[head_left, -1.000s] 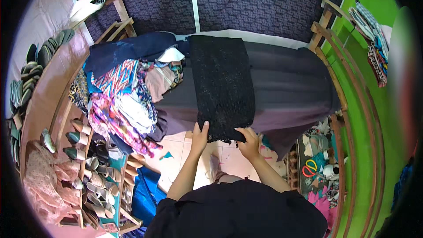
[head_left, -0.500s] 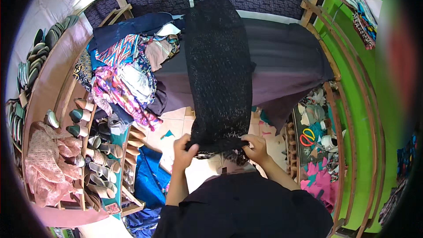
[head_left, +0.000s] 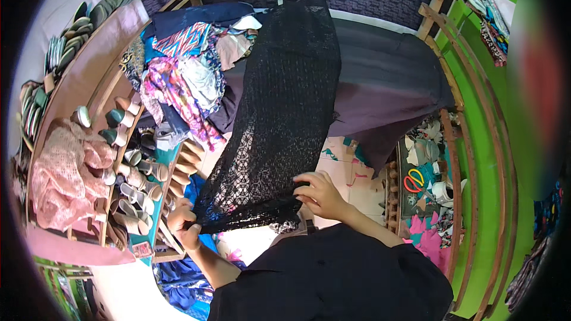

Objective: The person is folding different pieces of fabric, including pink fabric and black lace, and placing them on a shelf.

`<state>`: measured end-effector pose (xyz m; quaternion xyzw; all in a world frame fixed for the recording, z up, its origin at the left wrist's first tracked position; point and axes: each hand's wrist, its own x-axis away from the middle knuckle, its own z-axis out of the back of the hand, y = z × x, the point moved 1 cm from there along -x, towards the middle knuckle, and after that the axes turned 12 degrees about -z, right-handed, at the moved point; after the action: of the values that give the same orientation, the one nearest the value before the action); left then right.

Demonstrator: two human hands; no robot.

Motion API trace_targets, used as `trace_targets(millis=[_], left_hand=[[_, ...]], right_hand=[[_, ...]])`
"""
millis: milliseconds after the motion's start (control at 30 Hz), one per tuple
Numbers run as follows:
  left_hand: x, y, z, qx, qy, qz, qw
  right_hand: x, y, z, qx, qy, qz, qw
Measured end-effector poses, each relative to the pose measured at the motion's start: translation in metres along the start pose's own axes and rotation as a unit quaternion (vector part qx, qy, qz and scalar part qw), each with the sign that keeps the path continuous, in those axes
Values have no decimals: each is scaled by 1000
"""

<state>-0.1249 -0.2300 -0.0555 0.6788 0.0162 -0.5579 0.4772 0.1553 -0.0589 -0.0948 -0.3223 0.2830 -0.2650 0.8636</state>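
A long black lace cloth point(head_left: 285, 89) hangs over the dark-covered table and stretches toward me. Its near end is spread into an open mesh, with the floor and blue fabric showing through. My left hand point(head_left: 185, 224) pinches the lace's near left corner, low beside the shoe rack. At the right edge of the lace, my right hand point(head_left: 321, 195) has its fingers bent against the cloth. Whether those fingers grip the edge or only touch it is hard to make out.
Heaped clothes point(head_left: 187, 77) lie on the table's left part. A rack of shoes point(head_left: 137, 190) stands left, a pink knitted cloth point(head_left: 65, 172) over it. Scissors with red and yellow handles point(head_left: 413, 181) and fabric scraps point(head_left: 428, 241) lie right. Wooden rails point(head_left: 485, 142) line the green wall.
My left hand has moved left and down, pulling the lace corner with it. The near end has widened from a gathered bunch. My right hand has shifted slightly left, its fingers looser.
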Motion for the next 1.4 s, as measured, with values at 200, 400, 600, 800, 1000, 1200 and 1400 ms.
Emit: trace_targets(millis=[200,400,600,800,1000,1200,1400], left_hand=[[42,42,-38,91,-122,99,983],[96,89,-113,210,-362,142,897],[137,115,-138,299,-400,278,821],[163,116,-177,255,-562,276,737],[156,102,-203,140,-465,188,854],[107,69,-189,133,-218,195,947],[35,82,-165,3,-160,137,978]], right_hand=[[23,-6,13,-16,-16,8,1000],[53,-19,38,-69,150,19,986],[106,7,1,-24,-43,-90,995],[256,98,-68,-107,-342,-343,869],[269,79,36,-125,-5,-326,937],[224,22,127,-259,236,-269,897],[179,-3,165,-322,225,-184,901]])
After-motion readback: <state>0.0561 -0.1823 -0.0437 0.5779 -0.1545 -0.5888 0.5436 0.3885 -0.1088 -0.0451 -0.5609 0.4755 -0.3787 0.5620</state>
